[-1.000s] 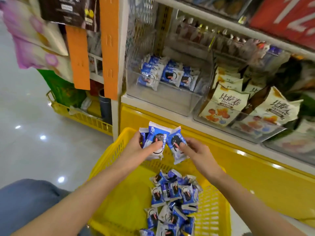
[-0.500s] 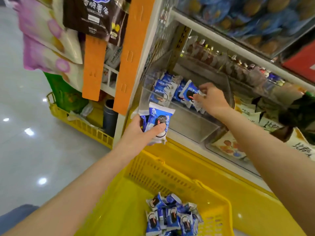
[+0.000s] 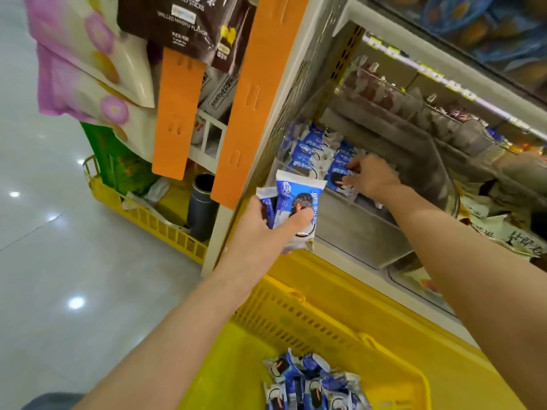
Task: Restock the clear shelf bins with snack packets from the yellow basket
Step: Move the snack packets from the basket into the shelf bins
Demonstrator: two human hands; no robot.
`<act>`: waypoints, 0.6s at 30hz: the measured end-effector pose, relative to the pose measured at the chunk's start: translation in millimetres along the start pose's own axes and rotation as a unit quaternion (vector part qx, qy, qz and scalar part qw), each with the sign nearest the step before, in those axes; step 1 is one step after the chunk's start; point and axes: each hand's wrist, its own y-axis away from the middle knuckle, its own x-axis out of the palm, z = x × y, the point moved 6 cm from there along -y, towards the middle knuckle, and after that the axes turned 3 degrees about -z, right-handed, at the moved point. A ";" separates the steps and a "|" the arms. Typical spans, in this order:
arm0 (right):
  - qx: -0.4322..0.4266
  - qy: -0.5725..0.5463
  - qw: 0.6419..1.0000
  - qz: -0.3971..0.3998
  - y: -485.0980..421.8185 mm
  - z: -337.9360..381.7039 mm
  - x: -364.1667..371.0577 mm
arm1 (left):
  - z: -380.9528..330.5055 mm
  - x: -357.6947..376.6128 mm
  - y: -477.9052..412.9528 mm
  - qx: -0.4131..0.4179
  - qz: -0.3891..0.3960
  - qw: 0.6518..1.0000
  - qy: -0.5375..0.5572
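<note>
Beside a shop shelf unit (image 3: pixel 313 69), pictured from above, a yellow basket (image 3: pixel 296 321) was seen just below the shelf edge, with a heap of packets (image 3: pixel 310 383), blue and white, piled at its near end. A clear bin (image 3: pixel 361 238) was set at the left end of the shelf, and matching stocked packets (image 3: pixel 307 152) were stacked against its back left corner. A neighbouring bin (image 3: pixel 408 279) to the right was filled with pale packets (image 3: pixel 509 232) printed in dark characters. Two orange strips (image 3: pixel 174 113) were hung to the left of the shelf post, and a second basket (image 3: pixel 148 223) was placed on the tiled floor (image 3: pixel 59 276) behind them.

The right hand (image 3: pixel 373 179) was reached over the clear bin's front wall. A single packet (image 3: pixel 337 176) was pinched between its thumb and fingers and held inside the bin, just beside the stocked ones. The left hand (image 3: pixel 260 232) was raised outside the bin's front left corner, above the basket rim. At least two held packets (image 3: pixel 296 202) were gripped upright in it, with the thumb pressed across the front one.
</note>
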 end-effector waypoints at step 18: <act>-0.038 -0.362 0.908 0.210 169.5 71.2 -28.9 | 0.2 16.0 21.1 -0.022 0.048 0.998 -0.024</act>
